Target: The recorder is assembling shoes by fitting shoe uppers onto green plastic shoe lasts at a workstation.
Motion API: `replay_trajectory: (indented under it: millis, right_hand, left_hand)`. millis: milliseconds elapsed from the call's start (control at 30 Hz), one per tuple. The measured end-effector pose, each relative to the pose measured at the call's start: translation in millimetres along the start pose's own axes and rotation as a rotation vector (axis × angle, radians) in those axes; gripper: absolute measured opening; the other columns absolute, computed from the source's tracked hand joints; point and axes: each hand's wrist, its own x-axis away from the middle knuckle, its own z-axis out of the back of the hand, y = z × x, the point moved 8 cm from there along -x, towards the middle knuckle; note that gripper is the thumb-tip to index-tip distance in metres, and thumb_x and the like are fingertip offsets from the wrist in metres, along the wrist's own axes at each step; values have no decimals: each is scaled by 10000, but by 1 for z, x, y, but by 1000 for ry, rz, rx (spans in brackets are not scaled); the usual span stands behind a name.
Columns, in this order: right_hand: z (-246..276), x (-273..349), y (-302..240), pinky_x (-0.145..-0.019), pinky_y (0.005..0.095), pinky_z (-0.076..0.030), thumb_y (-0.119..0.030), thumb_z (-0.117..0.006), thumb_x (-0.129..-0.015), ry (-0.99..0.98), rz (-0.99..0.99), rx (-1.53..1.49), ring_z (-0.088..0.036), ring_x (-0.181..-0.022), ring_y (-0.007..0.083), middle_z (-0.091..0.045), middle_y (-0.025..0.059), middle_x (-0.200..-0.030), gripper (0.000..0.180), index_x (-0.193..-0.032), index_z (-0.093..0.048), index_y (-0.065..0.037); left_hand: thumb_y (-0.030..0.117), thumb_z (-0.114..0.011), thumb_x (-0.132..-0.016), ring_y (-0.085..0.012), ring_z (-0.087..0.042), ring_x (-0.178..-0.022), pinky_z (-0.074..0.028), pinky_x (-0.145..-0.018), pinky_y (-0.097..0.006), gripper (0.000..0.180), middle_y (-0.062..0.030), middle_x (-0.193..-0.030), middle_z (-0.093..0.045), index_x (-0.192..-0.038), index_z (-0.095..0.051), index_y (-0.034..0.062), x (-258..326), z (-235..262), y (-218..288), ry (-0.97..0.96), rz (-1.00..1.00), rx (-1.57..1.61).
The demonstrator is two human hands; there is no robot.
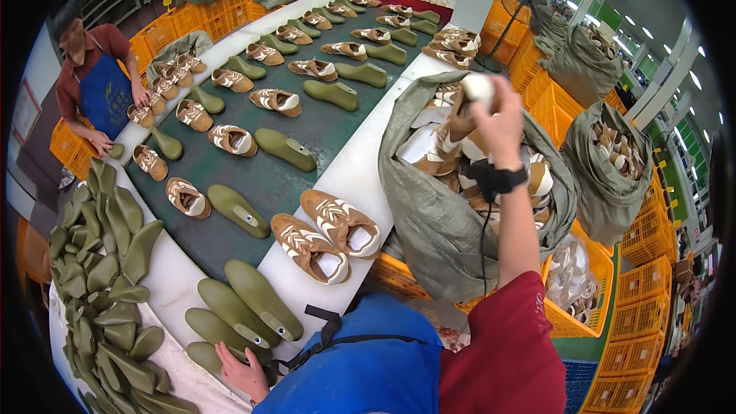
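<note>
Over the mouth of the grey-green sack [429, 249], just beyond the worktop's right edge, the person's right hand [502, 119] is closed around the white end of a shoe [478, 90]; its brown part is mostly lost against the shoes packed below. A black wristband [498, 179] with a dark cord sits on that arm.

The left hand [244, 374] lies low at the near edge of the worktop [360, 176], fingers against the closest of a cluster of olive lasts [238, 311]. From here I cannot tell whether it grips one or merely rests there. Just beyond the cluster, on the white right-hand border, a pair of brown-and-white shoes [326, 236] stands side by side.

Across the green belt [337, 138], more such shoes and lasts run in rows toward the far edge. A big heap of lasts [107, 276] fills the near left corner, and past it, at the left edge, a co-worker in a blue apron [119, 100] has one hand [141, 97] at a line of shoes.
</note>
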Motion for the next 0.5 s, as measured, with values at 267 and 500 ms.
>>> replay_trajectory:
  millis: [267,500]
  right_hand:
    - [-38,77,-45,-755,288,-506,-63,-582,-838,-265,-534,-1199,-559,-974,149,-516,90,-1154,667,-1392,-218,-132]
    - [-140,250,-8,-804,457,-478,-399,-639,-791,-911,-284,85,-593,-934,422,-596,283,-1037,813,-1401,-191,-101]
  left_hand:
    - [238,-603,-790,-296,-492,-1117,-360,-900,-383,585,-166,-1351,-429,-1295,-404,20,-1,5,3,43,-19,-7]
    - [255,-614,-781,-284,-480,-1145,-349,-914,-401,590,-166,-1345,-435,-1289,-420,27,-4,8,8,33,-2,15]
